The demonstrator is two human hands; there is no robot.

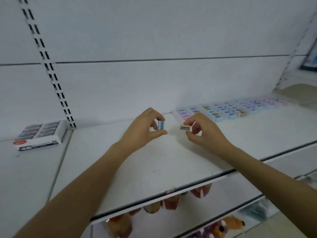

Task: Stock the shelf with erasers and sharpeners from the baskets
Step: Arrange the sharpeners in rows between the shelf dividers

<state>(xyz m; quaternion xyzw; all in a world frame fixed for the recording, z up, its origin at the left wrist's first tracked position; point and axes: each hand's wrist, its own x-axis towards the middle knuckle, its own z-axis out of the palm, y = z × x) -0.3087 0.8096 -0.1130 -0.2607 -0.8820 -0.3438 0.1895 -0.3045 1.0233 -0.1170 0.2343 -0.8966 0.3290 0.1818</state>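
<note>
Hands (144, 125) (201, 130) pinch sharpeners (160, 125) (186, 128) above shelf (154, 169).

A shop was indicated: a white shelf (154, 160) was carried on a slotted upright (51, 73), sharpeners (228, 111) were ranged in rows, an eraser box (40, 134) was displayed, and packets (171, 202) were stocked below.
</note>
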